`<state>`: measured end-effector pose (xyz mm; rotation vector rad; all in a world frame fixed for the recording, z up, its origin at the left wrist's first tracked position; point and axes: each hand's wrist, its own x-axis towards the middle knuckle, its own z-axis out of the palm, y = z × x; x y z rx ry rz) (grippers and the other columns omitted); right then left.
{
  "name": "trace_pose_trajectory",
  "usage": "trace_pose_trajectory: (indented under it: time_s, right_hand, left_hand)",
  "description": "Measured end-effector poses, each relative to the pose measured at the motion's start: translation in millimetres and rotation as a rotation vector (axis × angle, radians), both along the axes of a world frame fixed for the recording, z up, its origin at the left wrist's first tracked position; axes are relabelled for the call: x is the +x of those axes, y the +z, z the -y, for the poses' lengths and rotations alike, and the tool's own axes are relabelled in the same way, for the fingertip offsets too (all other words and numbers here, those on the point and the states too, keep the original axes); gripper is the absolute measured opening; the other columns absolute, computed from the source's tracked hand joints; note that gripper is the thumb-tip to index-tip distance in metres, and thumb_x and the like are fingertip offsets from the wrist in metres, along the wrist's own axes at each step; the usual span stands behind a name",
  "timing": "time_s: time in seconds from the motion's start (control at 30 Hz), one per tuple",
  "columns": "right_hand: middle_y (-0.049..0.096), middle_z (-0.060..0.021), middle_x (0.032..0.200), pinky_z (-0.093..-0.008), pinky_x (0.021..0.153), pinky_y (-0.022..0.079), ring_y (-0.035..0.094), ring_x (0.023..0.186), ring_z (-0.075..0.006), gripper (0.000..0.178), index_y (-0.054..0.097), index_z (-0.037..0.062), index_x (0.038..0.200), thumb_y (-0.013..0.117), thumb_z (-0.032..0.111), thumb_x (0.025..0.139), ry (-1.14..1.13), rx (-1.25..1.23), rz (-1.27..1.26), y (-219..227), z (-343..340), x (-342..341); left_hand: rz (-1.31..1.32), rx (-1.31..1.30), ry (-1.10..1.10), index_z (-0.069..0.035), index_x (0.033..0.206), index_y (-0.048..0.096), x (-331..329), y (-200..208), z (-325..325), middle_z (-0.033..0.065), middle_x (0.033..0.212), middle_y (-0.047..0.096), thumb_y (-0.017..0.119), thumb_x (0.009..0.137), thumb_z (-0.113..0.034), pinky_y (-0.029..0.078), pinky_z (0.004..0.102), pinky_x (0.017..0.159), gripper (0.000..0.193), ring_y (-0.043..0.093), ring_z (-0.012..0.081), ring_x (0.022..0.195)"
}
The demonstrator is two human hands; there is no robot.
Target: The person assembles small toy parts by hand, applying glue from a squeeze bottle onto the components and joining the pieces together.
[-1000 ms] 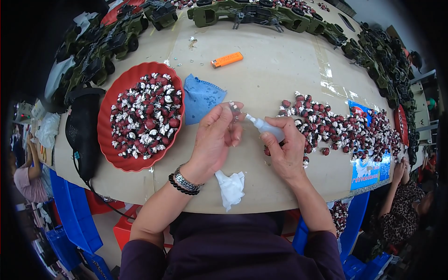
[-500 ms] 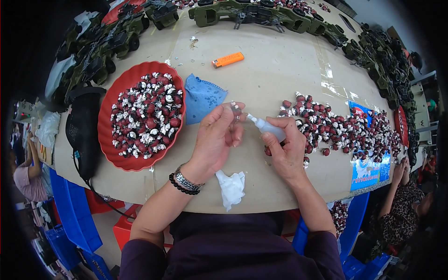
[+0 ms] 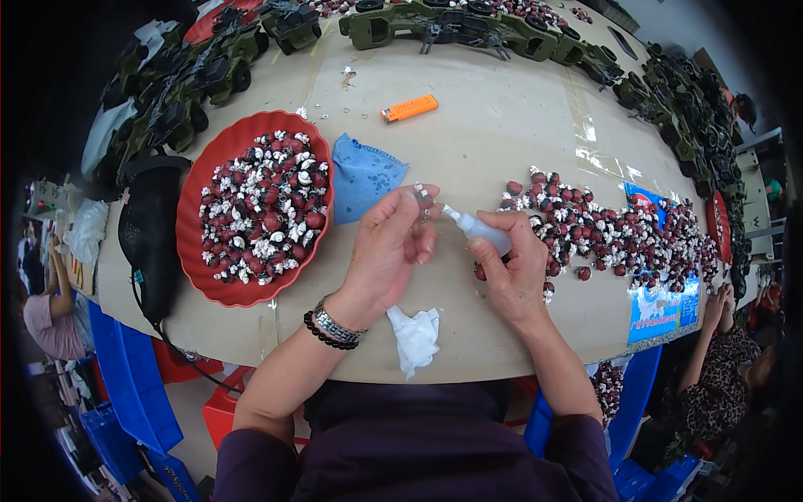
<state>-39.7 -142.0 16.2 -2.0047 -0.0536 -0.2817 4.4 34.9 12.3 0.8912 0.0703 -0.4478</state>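
Observation:
Between thumb and fingertips my left hand (image 3: 383,243) pinches a small dark red and white figure (image 3: 423,197). Closed around a whitish squeeze bottle (image 3: 483,232) is my right hand (image 3: 517,268); the bottle's narrow nozzle points up and left, close to the figure but seemingly apart from it. Left of my hands, a red scalloped bowl (image 3: 188,259) holds many similar red, white and black pieces. A loose heap of the same pieces (image 3: 585,222) spreads over the table to the right, reaching close to my right hand.
A blue cloth (image 3: 366,180) lies beside the bowl, a crumpled white tissue (image 3: 414,341) near the front edge. Farther back is an orange lighter (image 3: 410,109). Green toy vehicles (image 3: 452,29) line the far side. A black object (image 3: 150,243) with a cable sits at left. Other people work at both sides.

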Motion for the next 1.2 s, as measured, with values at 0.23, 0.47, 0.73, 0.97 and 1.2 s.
trace_pose_trajectory:
  time_s: [0.23,0.47,0.73,0.97,1.2]
  right_hand:
    - [0.064,-0.0115,0.086,-0.0323,0.061,0.047,0.06,0.068,-0.0224,0.018,0.059,-0.0004,0.099,0.067,0.007,0.085,0.004,-0.013,0.005,0.4,0.3,-0.2]
    - [0.062,-0.0079,0.091,-0.03,0.065,0.05,0.06,0.071,-0.0165,0.02,0.058,0.0005,0.102,0.066,0.001,0.084,-0.039,0.172,-0.074,6.4,0.5,0.1]
    - [0.062,-0.0057,0.091,-0.0234,0.062,0.052,0.064,0.075,-0.0126,0.038,0.052,0.0004,0.115,0.068,-0.004,0.081,0.053,0.484,-0.07,15.8,3.7,17.8]
    - [0.054,0.0007,0.081,-0.0203,0.055,0.046,0.055,0.065,-0.0068,0.037,0.059,0.0018,0.112,0.069,-0.003,0.077,0.166,0.413,-0.231,46.5,-14.6,35.2]
    - [0.051,0.0033,0.078,-0.0192,0.056,0.041,0.049,0.065,-0.0044,0.032,0.066,0.0004,0.109,0.068,0.004,0.077,0.362,0.289,-0.216,47.6,-18.1,49.7]
  left_hand:
    - [-0.002,-0.005,-0.001,-0.003,0.117,0.056,-0.3,0.3,0.1,0.0043,0.099,0.058,0.049,0.101,-0.033,0.041,0.0218,0.055,0.035,0.05,0.0076,0.065]
    - [-0.003,-0.007,-0.002,-0.003,0.118,0.057,0.1,-0.6,-0.9,0.0042,0.099,0.057,0.05,0.101,-0.033,0.041,0.0219,0.055,0.035,0.05,0.0074,0.066]
    - [-0.021,-0.09,-0.107,-0.003,0.119,0.056,3.2,2.2,-2.6,0.004,0.095,0.057,0.051,0.1,-0.03,0.04,0.0214,0.053,0.034,0.05,0.0075,0.065]
    - [0.059,-0.139,-0.095,-0.006,0.117,0.053,2.0,12.7,-8.0,0.0041,0.091,0.057,0.05,0.1,-0.029,0.038,0.0217,0.052,0.029,0.051,0.0089,0.064]
    - [0.105,-0.191,-0.139,-0.006,0.107,0.052,1.0,10.1,-3.6,0.0026,0.091,0.057,0.05,0.1,-0.027,0.039,0.0224,0.052,0.022,0.052,0.0093,0.064]
